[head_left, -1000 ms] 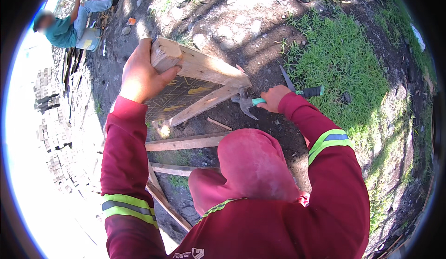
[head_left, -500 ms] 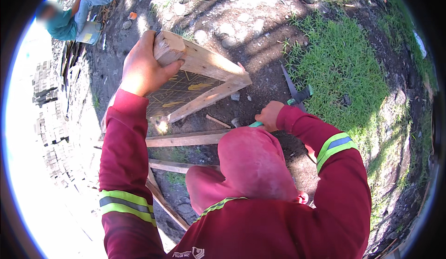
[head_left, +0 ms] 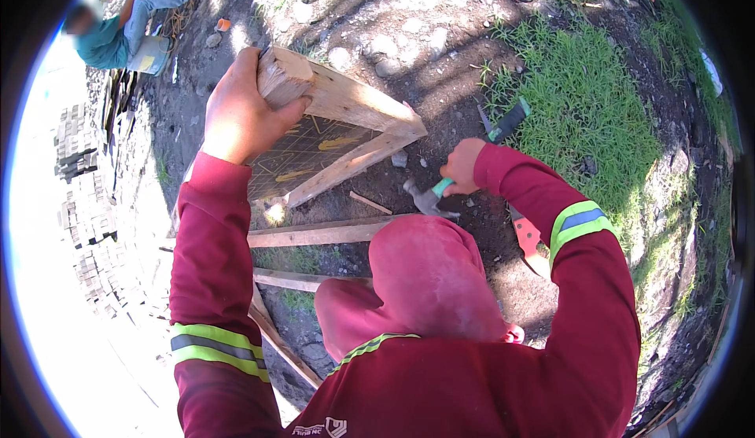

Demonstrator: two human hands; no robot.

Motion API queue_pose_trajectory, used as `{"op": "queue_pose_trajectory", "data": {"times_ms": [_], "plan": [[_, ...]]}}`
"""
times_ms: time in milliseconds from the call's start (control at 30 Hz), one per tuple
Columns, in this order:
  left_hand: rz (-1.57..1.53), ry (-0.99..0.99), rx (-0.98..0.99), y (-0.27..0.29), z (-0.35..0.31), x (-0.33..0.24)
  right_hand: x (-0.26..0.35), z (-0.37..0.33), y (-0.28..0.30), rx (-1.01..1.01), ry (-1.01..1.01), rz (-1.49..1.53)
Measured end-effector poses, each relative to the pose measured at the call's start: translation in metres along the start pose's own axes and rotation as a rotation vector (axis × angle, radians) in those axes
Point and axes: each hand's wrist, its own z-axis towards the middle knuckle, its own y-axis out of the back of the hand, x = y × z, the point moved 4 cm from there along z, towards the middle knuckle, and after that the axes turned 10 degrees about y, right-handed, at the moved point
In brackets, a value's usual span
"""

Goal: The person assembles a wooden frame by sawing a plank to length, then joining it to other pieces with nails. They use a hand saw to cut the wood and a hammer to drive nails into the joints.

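My left hand [head_left: 245,115] is wrapped around the upper end of a thick wooden beam [head_left: 354,96], thumb on its near side. The beam joins a second timber at a corner, framing a dark panel [head_left: 314,151] with grid lines and yellow smears. In my right hand [head_left: 464,163] is a claw hammer [head_left: 427,200], gripped close to its head. Its green and black handle sticks out past my fist toward the grass. Beside my right forearm lies a handsaw [head_left: 528,235] with an orange-red handle; my hand and arm hide part of its blade.
Two long wooden strips [head_left: 314,236] run beside my bent knee [head_left: 425,273]. A small wood stick [head_left: 370,203] and stones lie on the dirt. Grass [head_left: 574,115] grows at right. Another person [head_left: 106,41] sits at far left, above stacked blocks [head_left: 79,194].
My right hand has risen away from my knee with the hammer, whose head now shows. More of the saw handle is visible. The left hand keeps its hold on the beam.
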Motion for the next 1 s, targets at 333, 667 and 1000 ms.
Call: {"op": "queue_pose_trajectory", "data": {"times_ms": [333,667,1000], "plan": [[0.054,-0.026,-0.020,0.003,-0.019,-0.010,0.007,-0.029,-0.070,-0.321,-0.438,0.592],[0.058,-0.043,-0.083,0.005,-0.073,-0.033,-0.010,-0.042,-0.082,-0.983,-0.781,2.042],[0.066,-0.083,-0.120,0.005,-0.089,-0.042,-0.013,0.026,-0.053,-0.976,-0.624,2.232]]}}
